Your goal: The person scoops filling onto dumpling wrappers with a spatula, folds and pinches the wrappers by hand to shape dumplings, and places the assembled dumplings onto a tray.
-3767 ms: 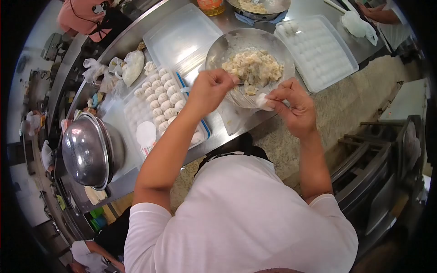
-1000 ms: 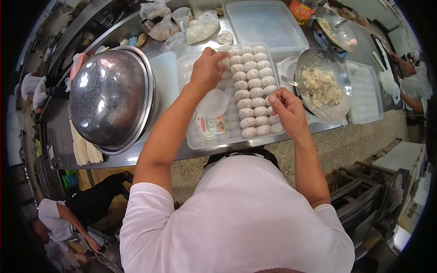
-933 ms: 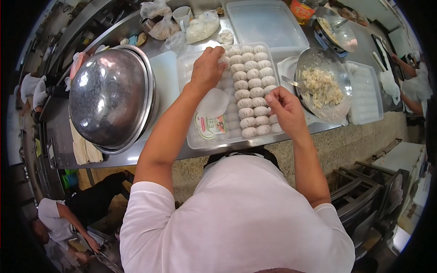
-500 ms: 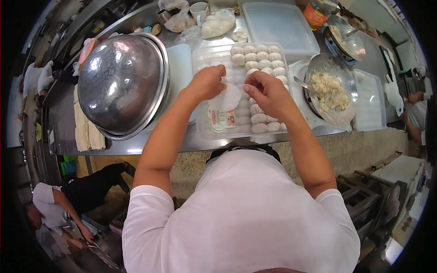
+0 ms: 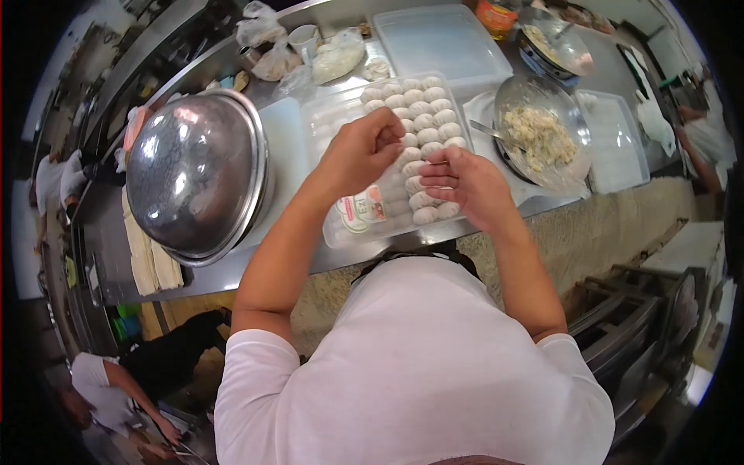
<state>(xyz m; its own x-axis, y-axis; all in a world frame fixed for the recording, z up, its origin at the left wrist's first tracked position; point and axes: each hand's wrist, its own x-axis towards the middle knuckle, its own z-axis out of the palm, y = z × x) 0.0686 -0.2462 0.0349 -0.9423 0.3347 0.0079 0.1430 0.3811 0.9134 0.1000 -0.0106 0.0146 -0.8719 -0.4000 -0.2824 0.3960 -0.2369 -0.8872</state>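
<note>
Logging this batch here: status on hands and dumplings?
Left hand curled above tray, grip unclear. Right hand open beside it. Dumplings in rows, some hidden behind both hands.

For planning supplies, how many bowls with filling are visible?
2: the near bowl, right of the dumpling tray; and the far bowl, beside the orange-labelled bottle. More may be hidden.

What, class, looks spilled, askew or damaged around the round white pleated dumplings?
Nothing stands out: the visible dumplings sit in orderly rows in their rectangular translucent plastic tray, and the chunky pale filling lies inside the round silver metal bowl beside the tray; no spill shows.
</note>
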